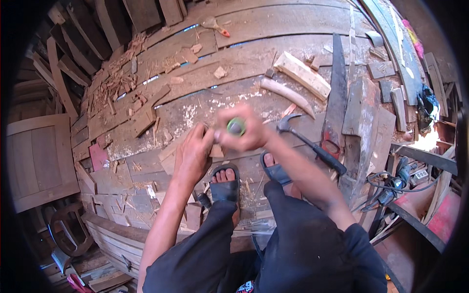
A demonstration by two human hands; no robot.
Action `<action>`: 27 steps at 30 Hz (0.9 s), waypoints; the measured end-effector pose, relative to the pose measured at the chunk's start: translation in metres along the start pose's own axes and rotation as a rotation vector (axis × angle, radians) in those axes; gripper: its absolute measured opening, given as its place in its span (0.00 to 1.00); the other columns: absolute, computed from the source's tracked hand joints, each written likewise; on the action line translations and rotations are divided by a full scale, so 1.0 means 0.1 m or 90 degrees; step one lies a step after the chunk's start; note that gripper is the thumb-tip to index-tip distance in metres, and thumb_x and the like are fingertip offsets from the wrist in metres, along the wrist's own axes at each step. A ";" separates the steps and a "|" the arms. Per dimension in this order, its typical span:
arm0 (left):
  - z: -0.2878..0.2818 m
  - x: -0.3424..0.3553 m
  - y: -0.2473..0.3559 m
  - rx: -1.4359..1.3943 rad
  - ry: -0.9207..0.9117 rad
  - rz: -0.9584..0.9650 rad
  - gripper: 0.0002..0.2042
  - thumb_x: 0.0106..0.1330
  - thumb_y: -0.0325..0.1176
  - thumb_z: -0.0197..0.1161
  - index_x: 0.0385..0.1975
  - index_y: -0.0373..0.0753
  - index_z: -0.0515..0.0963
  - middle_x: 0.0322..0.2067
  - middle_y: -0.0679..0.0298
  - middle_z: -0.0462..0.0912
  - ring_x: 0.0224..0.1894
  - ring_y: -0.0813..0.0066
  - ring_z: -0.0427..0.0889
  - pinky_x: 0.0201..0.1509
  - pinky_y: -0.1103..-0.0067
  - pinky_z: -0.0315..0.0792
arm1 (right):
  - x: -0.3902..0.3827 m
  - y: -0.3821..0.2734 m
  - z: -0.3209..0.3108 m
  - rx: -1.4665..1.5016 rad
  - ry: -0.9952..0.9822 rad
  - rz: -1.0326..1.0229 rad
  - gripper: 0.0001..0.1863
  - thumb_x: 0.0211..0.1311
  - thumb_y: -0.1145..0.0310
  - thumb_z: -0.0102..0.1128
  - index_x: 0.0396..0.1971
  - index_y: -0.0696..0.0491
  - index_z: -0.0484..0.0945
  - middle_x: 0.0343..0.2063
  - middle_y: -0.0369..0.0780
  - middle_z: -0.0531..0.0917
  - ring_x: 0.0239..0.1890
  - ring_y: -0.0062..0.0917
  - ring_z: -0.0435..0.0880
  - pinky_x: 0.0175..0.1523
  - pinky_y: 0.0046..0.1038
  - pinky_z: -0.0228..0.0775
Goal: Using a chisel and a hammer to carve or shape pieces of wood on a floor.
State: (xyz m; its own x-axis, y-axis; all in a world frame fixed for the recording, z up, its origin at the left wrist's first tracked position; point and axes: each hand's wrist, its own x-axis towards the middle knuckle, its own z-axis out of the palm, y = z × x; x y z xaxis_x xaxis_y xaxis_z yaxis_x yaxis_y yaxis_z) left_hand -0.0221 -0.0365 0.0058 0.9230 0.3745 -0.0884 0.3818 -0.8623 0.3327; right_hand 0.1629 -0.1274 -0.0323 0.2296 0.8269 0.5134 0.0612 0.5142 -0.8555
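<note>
This is a woodworking workshop: pale wood shavings point(190, 113) litter the rough brown plank floor point(293, 18), where a black-handled metal claw hammer point(311, 144) and a long, dark-bladed, red-handled handsaw point(337, 90) lie near curved, pale timber pieces point(302, 74).

Head-worn fisheye, close above the hands point(193, 149)
Looks steeply down at the wooden floor point(259, 51), trousers point(308, 241) toward six o'clock.
</note>
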 end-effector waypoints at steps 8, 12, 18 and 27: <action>-0.12 -0.09 -0.05 0.020 0.012 -0.039 0.19 0.49 0.16 0.66 0.40 0.39 0.70 0.42 0.55 0.74 0.50 0.46 0.79 0.42 0.57 0.75 | 0.36 -0.99 -0.38 0.168 0.087 -0.028 0.16 0.54 0.76 0.64 0.14 0.53 0.66 0.11 0.32 0.70 0.14 0.15 0.67 0.20 0.23 0.56; -0.11 -0.13 -0.07 0.019 -0.003 -0.044 0.19 0.48 0.17 0.66 0.39 0.38 0.70 0.42 0.55 0.74 0.49 0.46 0.79 0.42 0.57 0.75 | 0.47 -1.34 -0.38 0.269 0.108 -0.090 0.17 0.50 0.78 0.63 0.13 0.51 0.63 0.11 0.32 0.69 0.14 0.14 0.64 0.20 0.23 0.54; -0.05 -0.10 0.01 0.020 0.010 0.005 0.19 0.48 0.17 0.66 0.39 0.39 0.70 0.42 0.55 0.74 0.48 0.47 0.79 0.41 0.58 0.75 | 0.23 -0.42 -0.05 0.021 0.006 0.105 0.18 0.55 0.72 0.64 0.14 0.55 0.63 0.16 0.36 0.73 0.19 0.20 0.70 0.24 0.27 0.59; -0.10 -0.11 -0.04 0.031 -0.001 -0.025 0.18 0.50 0.18 0.66 0.40 0.39 0.70 0.42 0.55 0.74 0.50 0.48 0.79 0.42 0.57 0.75 | 0.44 -1.05 -0.30 0.269 0.049 0.013 0.15 0.54 0.77 0.66 0.16 0.54 0.67 0.14 0.31 0.69 0.18 0.14 0.66 0.22 0.25 0.55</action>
State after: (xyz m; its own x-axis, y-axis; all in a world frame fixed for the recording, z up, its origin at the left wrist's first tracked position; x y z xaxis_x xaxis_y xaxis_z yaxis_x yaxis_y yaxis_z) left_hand -0.0338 -0.0339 0.0153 0.9075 0.4076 -0.1012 0.4190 -0.8625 0.2837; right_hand 0.1954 -0.1516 0.0785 0.2995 0.8264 0.4769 -0.3436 0.5597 -0.7541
